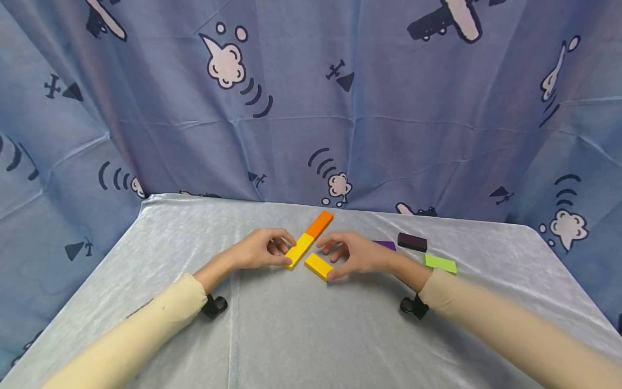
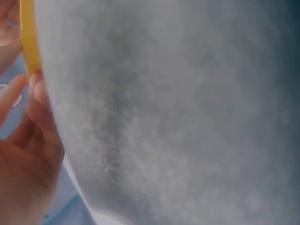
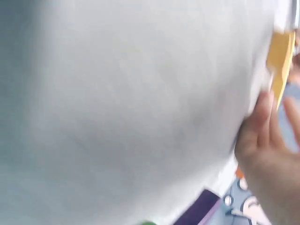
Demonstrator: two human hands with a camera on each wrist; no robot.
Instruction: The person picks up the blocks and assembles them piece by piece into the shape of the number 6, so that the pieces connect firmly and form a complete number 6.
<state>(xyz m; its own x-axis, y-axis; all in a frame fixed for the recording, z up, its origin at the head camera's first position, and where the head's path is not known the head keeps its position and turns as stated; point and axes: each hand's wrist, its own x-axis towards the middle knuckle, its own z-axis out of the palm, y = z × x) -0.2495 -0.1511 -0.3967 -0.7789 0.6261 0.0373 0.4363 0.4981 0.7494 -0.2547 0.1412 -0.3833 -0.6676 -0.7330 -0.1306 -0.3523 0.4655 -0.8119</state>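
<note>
Just hands point(image 1: 311, 253) on yellow blocks point(image 1: 318, 265)

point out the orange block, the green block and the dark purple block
orange block point(image 1: 319, 223), head view, middle of its top face
green block point(image 1: 440, 263), head view, middle of its top face
dark purple block point(image 1: 412, 241), head view, middle of its top face

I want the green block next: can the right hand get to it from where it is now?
Probably yes. The green block lies flat on the table just beside the right wrist, with nothing on it. The right hand first has to let go of the yellow block that its thumb and fingers pinch.
</note>
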